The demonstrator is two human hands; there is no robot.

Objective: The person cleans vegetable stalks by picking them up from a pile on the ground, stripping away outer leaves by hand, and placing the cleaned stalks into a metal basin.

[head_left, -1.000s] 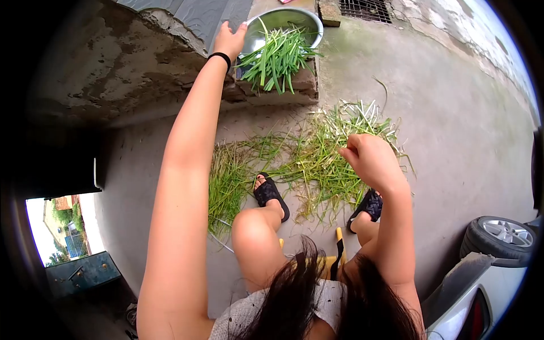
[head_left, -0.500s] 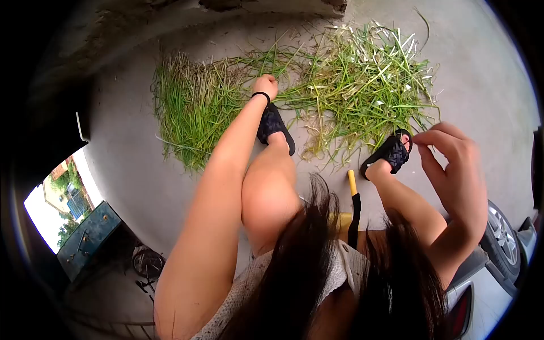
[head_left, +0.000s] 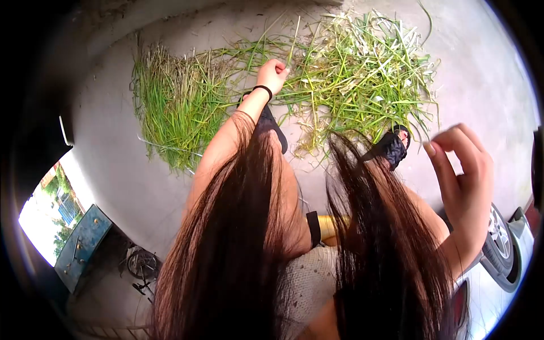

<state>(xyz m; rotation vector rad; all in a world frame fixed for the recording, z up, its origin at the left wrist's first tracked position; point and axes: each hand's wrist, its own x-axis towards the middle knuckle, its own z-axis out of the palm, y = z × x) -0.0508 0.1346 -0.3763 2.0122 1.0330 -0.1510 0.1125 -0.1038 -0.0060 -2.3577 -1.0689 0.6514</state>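
Note:
My left hand (head_left: 273,76) is closed, fingers curled, above the gap between two heaps of cut grass; a black band circles its wrist. From its fingertips a green grass stalk (head_left: 293,45) points upward. To its left lies a neatly aligned bundle of grass (head_left: 181,107), roots toward the far side. A looser, tangled pile of grass (head_left: 362,73) spreads to its right. My right hand (head_left: 467,164) is raised at the right, thumb and forefinger brought close together near my sandal (head_left: 391,148). A thin strand shows beside those fingertips, but whether they grip it is unclear.
Grey concrete floor (head_left: 481,68) surrounds the grass. A car wheel (head_left: 500,238) stands at lower right. A blue-green panel (head_left: 84,246) and a small bicycle (head_left: 141,264) are at lower left. Something yellow (head_left: 328,226) is between my legs; long hair covers much of the lower view.
The view has shifted and hair now hangs over my legs. An upright stalk now shows at my left hand. My right hand has moved slightly right, its fingertips a little farther apart.

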